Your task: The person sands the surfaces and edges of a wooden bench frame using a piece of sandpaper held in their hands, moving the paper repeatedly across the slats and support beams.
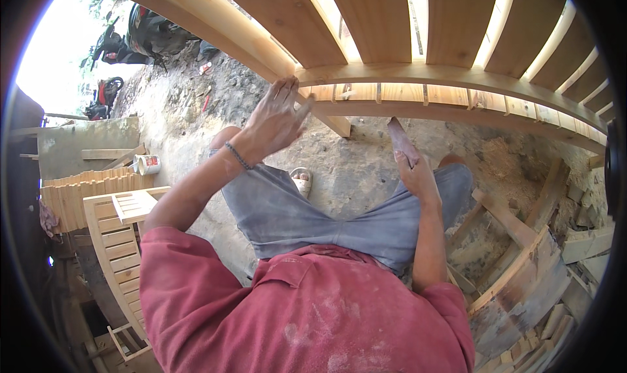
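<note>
1. Location: The wooden frame (379,22) stands in front of you, filling the top of the view. Its wide slats run up from a long rail (405,73), with a lower rail (457,114) beneath and a short leg (337,124) near its left end.
2. Left hand: Your left hand (274,117) is at the left corner of the frame, fingers extended and loosely spread, gripping nothing. The fingertips appear to meet the wood; blur prevents telling whether they press.
3. Right hand: Your right hand (417,174) is closed around a dark, thin sheet (399,138), probably sandpaper, below the lower rail. The sheet appears apart from the wood.
4. Weight and stiffness: Judged by its many boards, the frame is likely heavy and awkward to shift, yet stiff. The slats look less sturdy than the rails.
5. Surface: The bare wood looks dry; dust may make it slippery, and edges may splinter.
6. Hold: Steady the frame at the corner or along the long rail, not by a single slat. The sheet is presumably light, bendable and tearable; support it flat behind its working face.
</note>
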Tool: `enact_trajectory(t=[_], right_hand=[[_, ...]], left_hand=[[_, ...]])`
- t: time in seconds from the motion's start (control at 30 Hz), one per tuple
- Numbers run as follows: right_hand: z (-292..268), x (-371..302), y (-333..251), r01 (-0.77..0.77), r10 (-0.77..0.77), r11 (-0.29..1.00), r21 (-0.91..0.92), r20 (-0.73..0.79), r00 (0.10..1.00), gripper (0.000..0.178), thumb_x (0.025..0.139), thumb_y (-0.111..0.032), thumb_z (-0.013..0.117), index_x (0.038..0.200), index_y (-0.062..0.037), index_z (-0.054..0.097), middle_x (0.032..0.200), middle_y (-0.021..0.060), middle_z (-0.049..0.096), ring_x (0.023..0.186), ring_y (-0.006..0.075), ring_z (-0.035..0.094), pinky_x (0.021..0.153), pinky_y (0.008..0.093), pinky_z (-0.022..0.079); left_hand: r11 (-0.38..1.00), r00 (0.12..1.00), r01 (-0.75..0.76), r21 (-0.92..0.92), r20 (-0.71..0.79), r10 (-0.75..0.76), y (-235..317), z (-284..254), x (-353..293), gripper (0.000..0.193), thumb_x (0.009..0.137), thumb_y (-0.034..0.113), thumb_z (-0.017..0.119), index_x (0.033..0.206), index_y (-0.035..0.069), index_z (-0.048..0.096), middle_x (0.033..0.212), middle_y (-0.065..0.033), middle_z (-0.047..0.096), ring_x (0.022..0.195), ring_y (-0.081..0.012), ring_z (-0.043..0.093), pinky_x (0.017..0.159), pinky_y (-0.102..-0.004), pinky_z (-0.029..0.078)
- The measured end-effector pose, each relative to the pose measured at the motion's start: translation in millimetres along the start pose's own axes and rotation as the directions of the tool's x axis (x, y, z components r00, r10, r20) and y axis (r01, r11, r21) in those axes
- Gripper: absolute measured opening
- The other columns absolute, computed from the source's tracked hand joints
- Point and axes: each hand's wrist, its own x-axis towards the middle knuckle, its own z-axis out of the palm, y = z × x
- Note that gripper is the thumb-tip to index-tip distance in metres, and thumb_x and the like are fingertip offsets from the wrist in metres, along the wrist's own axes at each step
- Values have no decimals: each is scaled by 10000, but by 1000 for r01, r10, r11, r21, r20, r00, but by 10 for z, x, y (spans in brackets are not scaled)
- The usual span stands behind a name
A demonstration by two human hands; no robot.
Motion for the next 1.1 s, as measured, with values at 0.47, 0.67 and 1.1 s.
enact_trajectory(t=[0.47, 0.67, 1.1], right_hand=[[759, -60, -1771, 669, -710, 700, -251, -351, 611, 404, 920, -64, 597, 1320, -8, 566, 992, 247, 681, 941, 412, 665, 759, 471, 552], [1425, 745, -2197, 582, -754, 656, -480, -446, 482, 508, 924, -57, 542, 1419, -8, 439, 983, 258, 678, 948, 437, 645, 767, 519, 542], [1352, 557, -2545, 195, -542, 731, -654, -382, 749, 588, 878, -92, 611, 1444, -91, 449, 1003, 170, 709, 828, 339, 709, 702, 472, 571]], left_hand=[[417, 278, -280, -865, -489, -827, -1034, 155, 250, 781, 967, 552, 576, 1435, -37, 367, 1370, -192, 504, 1285, -280, 483, 1092, -417, 383], [226, 320, -646, -729, -528, -787, -1037, 278, 732, 776, 907, 597, 650, 1305, -48, 486, 1148, -128, 613, 1064, -207, 593, 910, -351, 490], [71, 370, -728, -682, -479, -796, -1067, 338, 696, 940, 798, 543, 812, 1390, -79, 430, 1127, -194, 667, 1065, -245, 658, 929, -377, 519]])
